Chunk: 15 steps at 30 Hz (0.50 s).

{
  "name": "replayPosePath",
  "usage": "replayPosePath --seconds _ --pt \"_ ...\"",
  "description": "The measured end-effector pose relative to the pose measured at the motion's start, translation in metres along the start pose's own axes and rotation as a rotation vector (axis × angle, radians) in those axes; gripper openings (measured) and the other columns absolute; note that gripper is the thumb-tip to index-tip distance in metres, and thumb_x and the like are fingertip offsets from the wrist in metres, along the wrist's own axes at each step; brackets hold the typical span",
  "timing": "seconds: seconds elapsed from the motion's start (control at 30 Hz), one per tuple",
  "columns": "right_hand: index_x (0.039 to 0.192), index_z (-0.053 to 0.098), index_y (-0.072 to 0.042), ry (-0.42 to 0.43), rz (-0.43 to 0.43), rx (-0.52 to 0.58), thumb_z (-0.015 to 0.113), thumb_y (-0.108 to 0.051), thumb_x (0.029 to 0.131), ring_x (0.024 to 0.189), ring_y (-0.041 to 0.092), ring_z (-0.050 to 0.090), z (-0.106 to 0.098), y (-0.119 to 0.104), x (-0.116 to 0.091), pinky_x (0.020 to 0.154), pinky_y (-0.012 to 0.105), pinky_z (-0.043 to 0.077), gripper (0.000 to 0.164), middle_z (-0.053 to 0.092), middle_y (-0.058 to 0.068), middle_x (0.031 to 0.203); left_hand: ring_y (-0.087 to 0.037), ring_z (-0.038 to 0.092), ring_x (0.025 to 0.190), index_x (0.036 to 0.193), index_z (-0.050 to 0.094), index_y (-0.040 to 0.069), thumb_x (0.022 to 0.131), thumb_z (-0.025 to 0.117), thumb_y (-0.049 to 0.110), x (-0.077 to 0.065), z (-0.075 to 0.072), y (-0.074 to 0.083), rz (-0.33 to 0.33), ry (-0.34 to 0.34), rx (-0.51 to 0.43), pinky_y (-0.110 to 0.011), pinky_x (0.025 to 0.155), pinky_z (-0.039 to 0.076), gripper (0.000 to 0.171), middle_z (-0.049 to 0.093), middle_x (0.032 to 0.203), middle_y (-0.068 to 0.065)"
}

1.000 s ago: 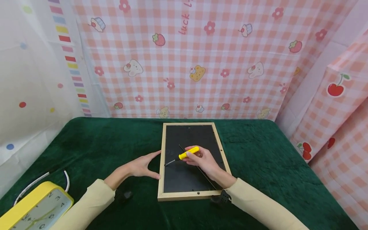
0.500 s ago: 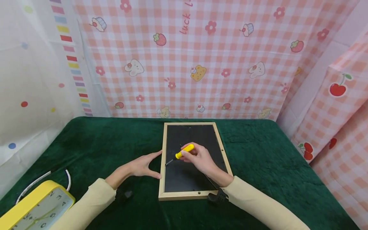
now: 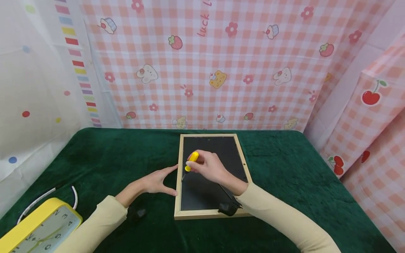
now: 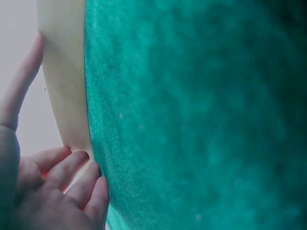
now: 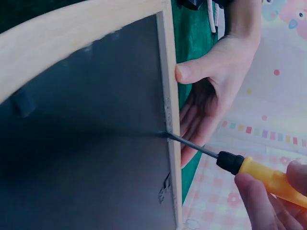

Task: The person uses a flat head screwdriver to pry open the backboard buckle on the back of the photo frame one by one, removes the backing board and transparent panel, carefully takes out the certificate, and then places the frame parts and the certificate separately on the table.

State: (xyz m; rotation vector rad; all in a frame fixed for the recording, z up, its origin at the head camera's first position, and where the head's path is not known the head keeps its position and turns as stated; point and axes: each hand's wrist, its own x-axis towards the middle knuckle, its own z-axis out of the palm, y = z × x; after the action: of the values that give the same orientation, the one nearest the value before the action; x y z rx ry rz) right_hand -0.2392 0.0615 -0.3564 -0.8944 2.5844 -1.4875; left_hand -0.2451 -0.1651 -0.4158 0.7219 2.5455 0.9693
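A picture frame with a pale wood border [image 3: 178, 202] and black backing board [image 3: 202, 196] lies back side up. My right hand [image 3: 210, 167] grips a screwdriver by its yellow handle [image 3: 195, 155], held steeply tilted. In the right wrist view, the screwdriver's metal shaft [image 5: 196, 147] reaches the inner left edge of the border, its tip right at the seam with the board. A small metal fitting [image 5: 165, 189] sits along that same edge. My left hand [image 3: 155, 182] rests against the outer left side, thumb and fingers spread, fingertips touching the wood [image 4: 67, 72].
A yellow clock [image 3: 41, 225] lies at the front left, partly behind the left sleeve [image 3: 101, 218]. Dark green cloth [image 3: 300, 182] covers the table. A pink checked curtain [image 3: 202, 70] hangs behind. A thin dark diagonal line [image 3: 226, 192] crosses the backing board.
My right hand has shifted left and slightly away from me, tipping the screwdriver from a low slant to a steeper one, while its tip stays near the same spot. The left hand stays put.
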Motion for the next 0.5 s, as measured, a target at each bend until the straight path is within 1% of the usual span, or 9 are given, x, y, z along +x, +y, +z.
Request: replayPosePath --seconds 0.13,0.2,0.37,0.5 --pt "0.094 0.058 -0.009 -0.001 -0.023 -0.073 0.062 -0.022 0.084 0.066 0.006 0.058 0.002 -0.006 0.002 0.061 0.021 0.048 0.017 0.061 -0.003 0.080 -0.031 0.019 0.127 0.140 0.019 0.006 0.067 0.073 0.044 0.000 0.000 0.001 -0.011 -0.002 -0.004 -0.051 0.098 0.019 0.098 0.021 0.141 -0.016" --pt "0.094 0.058 -0.009 0.003 -0.031 -0.106 0.062 -0.022 0.084 0.065 0.005 0.058 0.003 -0.009 0.003 0.060 0.021 0.048 0.017 0.061 -0.004 0.079 -0.032 0.019 0.127 0.140 0.020 0.006 0.068 0.073 0.044 0.000 0.000 0.002 -0.014 -0.003 -0.006 -0.052 0.098 0.019 0.097 0.021 0.141 -0.017" --pt "0.096 0.059 -0.006 0.003 -0.061 -0.174 0.062 -0.020 0.084 0.063 0.005 0.056 0.006 -0.017 0.006 0.057 0.020 0.046 0.019 0.062 -0.002 0.078 -0.033 0.019 0.127 0.140 0.019 0.005 0.069 0.072 0.042 -0.001 -0.001 0.003 -0.007 -0.005 -0.011 -0.053 0.097 0.019 0.095 0.021 0.141 -0.018" --pt "0.095 0.059 -0.004 -0.002 -0.094 -0.205 0.063 -0.018 0.083 0.062 0.007 0.055 0.007 -0.023 0.008 0.056 0.019 0.046 0.019 0.062 0.000 0.078 -0.033 0.018 0.127 0.140 0.019 0.006 0.069 0.072 0.043 -0.001 -0.001 0.004 -0.005 -0.010 -0.008 -0.053 0.097 0.019 0.096 0.019 0.141 -0.017"
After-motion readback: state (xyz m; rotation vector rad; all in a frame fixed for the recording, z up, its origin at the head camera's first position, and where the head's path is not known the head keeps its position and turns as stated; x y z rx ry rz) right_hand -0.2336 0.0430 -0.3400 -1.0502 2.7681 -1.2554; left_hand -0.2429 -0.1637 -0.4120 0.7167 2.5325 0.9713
